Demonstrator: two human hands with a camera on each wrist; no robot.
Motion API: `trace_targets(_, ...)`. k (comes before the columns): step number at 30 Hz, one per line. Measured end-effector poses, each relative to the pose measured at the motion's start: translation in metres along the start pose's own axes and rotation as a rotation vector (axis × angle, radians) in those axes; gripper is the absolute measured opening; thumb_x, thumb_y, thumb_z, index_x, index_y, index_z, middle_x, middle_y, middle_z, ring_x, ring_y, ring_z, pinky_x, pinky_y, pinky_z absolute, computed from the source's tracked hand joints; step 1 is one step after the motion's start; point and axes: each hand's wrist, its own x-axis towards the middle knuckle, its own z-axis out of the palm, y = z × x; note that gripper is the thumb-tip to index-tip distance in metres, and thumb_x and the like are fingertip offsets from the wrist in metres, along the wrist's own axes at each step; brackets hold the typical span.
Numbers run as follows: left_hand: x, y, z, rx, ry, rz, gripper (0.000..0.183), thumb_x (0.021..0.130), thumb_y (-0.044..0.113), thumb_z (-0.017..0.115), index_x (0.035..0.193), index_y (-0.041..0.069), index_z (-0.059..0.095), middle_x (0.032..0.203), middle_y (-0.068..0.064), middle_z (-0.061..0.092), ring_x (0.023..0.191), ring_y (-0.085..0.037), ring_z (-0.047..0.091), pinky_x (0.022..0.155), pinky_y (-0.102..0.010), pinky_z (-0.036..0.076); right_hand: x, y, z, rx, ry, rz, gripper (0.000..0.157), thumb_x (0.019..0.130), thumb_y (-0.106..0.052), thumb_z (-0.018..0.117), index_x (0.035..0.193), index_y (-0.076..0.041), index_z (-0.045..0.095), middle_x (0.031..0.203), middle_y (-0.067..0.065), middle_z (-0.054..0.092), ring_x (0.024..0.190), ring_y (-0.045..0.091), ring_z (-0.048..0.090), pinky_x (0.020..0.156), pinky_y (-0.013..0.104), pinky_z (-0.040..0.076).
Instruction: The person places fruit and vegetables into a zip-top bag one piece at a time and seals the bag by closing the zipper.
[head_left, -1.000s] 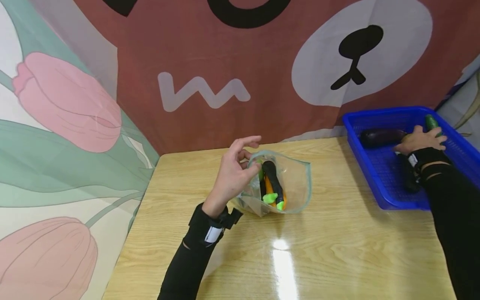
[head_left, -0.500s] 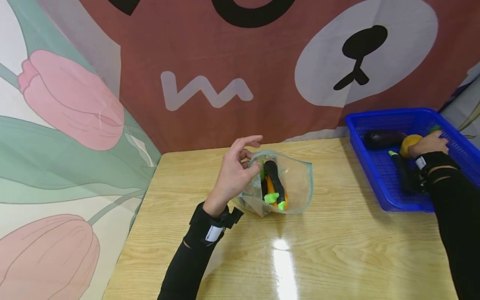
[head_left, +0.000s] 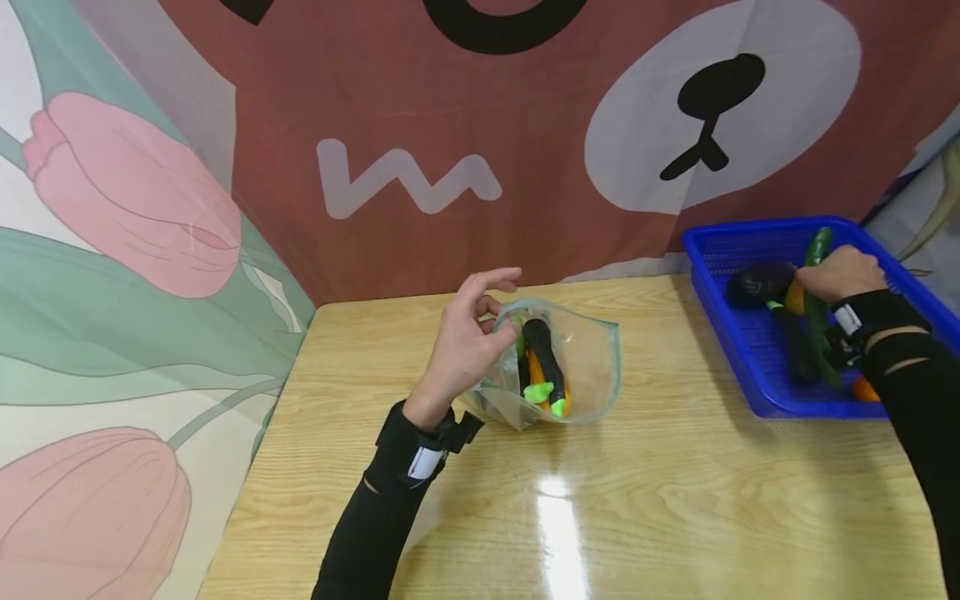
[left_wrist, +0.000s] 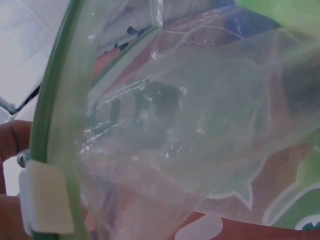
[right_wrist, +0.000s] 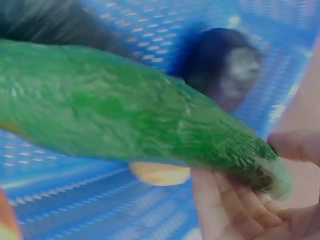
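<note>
My left hand (head_left: pixel 467 342) pinches the rim of a clear zip bag (head_left: pixel 596 367) standing on the table, its mouth open upward. Inside lie slim black vegetables with bright green ends (head_left: pixel 546 358), with orange and green pieces partly hidden. In the left wrist view, the green zip strip (left_wrist: pixel 52 110) with its white slider (left_wrist: pixel 47 197) runs past my fingertips. My right hand (head_left: pixel 847 273) grips a long green cucumber (right_wrist: pixel 125 110) near one end, over the blue basket (head_left: pixel 759 404). An eggplant (head_left: pixel 753 285) and a dark long vegetable with a green tip (head_left: pixel 793 342) lie beside it.
A yellow round piece (head_left: pixel 795 296) is partly covered by the cucumber and hand. Something orange (head_left: pixel 866 389) shows near the basket's front wall. The wooden table (head_left: pixel 637 500) meets a printed cloth (head_left: pixel 412 100) at the back.
My right hand has taken hold of the cucumber and raised it, shifting it toward the front of the basket. The eggplant has turned. My left hand stays at the bag.
</note>
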Motion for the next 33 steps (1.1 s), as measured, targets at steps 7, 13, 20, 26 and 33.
trace_targets(7,-0.001,0.000,0.000,-0.002,0.000,-0.006,0.051,0.084,-0.008,0.057,0.131,0.011,0.053,0.119,-0.009,0.051,0.076,-0.019,0.049,0.061,-0.023,0.038,-0.022,-0.034,-0.016,0.088,0.141,-0.127,0.046,0.085,-0.039,0.056,0.090,0.007,0.052,0.075,0.023,0.055,0.072,0.041,0.052,0.050,0.036,0.037)
trace_targets(13,-0.002,-0.001,0.000,-0.004,0.005,-0.008,0.050,0.085,-0.006,0.057,0.132,0.011,0.053,0.120,-0.010,0.051,0.077,-0.019,0.050,0.062,-0.023,0.039,-0.055,-0.073,-0.028,0.160,0.180,-0.200,0.069,0.091,-0.041,0.051,0.130,0.015,0.039,0.111,0.037,0.050,0.097,0.049,0.049,0.066,0.047,0.043)
trace_targets(20,0.000,0.000,0.000,0.003,0.007,-0.001,0.050,0.085,-0.005,0.058,0.131,0.011,0.053,0.118,-0.008,0.052,0.078,-0.018,0.050,0.062,-0.023,0.037,-0.088,-0.109,-0.041,0.247,0.177,-0.250,0.072,0.090,-0.044,0.054,0.134,0.010,0.037,0.118,0.032,0.050,0.076,0.023,0.060,0.048,0.025,0.045)
trace_targets(26,0.000,0.000,0.001,0.004,0.006,-0.001,0.049,0.085,-0.004,0.057,0.131,0.011,0.053,0.118,-0.009,0.052,0.078,-0.019,0.049,0.061,-0.023,0.038,-0.117,-0.132,-0.047,0.344,0.192,-0.286,0.069,0.090,-0.045,0.055,0.135,0.005,0.036,0.117,0.027,0.052,0.054,-0.010,0.049,0.046,0.023,0.047)
trace_targets(33,0.000,0.002,0.003,0.001,0.007,-0.003,0.049,0.085,-0.005,0.057,0.131,0.011,0.053,0.118,-0.008,0.052,0.078,-0.019,0.050,0.061,-0.023,0.039,-0.150,-0.153,-0.055,0.596,0.157,-0.396,0.039,0.092,-0.034,0.058,0.123,-0.014,0.043,0.103,-0.005,0.055,0.074,-0.010,0.056,0.057,0.014,0.050)
